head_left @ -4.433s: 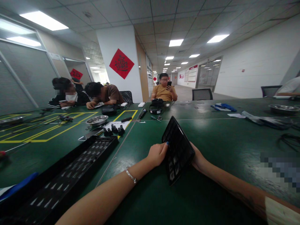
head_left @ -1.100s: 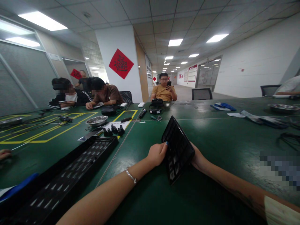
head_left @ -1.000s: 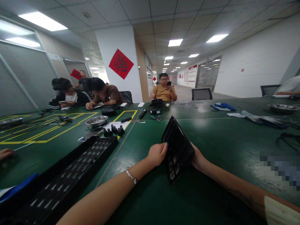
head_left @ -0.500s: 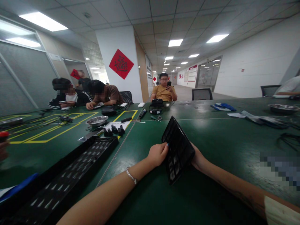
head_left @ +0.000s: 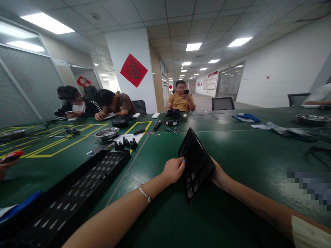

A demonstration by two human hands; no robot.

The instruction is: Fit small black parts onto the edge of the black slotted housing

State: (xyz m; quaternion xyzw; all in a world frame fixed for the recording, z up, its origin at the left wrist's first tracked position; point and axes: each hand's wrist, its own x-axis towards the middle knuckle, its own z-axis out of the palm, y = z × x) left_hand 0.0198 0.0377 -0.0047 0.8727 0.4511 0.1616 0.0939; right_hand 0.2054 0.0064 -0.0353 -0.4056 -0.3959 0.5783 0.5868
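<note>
In front of me a black tablet (head_left: 198,162) stands tilted over the table, its dark face showing faint rows of tiles. My left hand (head_left: 174,170), below a silver bracelet, is closed at its left edge, with the thumb on the face. Behind the right edge, my right hand (head_left: 219,174) grips it; those fingers are mostly hidden by the tablet. To the left lies a long black tray (head_left: 85,186) with rows of small, shiny, pointed metal pieces.
Black cylindrical parts (head_left: 126,143) and a metal bowl (head_left: 107,133) are beyond the tray. At left, another person's hand (head_left: 3,168) holds a red-and-black object. Blue-and-white gloves (head_left: 246,117) lie at the far right. People sit across the green table (head_left: 155,220).
The other person's hand at the left edge has shifted, bringing more of the red-and-black object into view. A person in the far background has turned the head. My hands and the tablet look unmoved.
</note>
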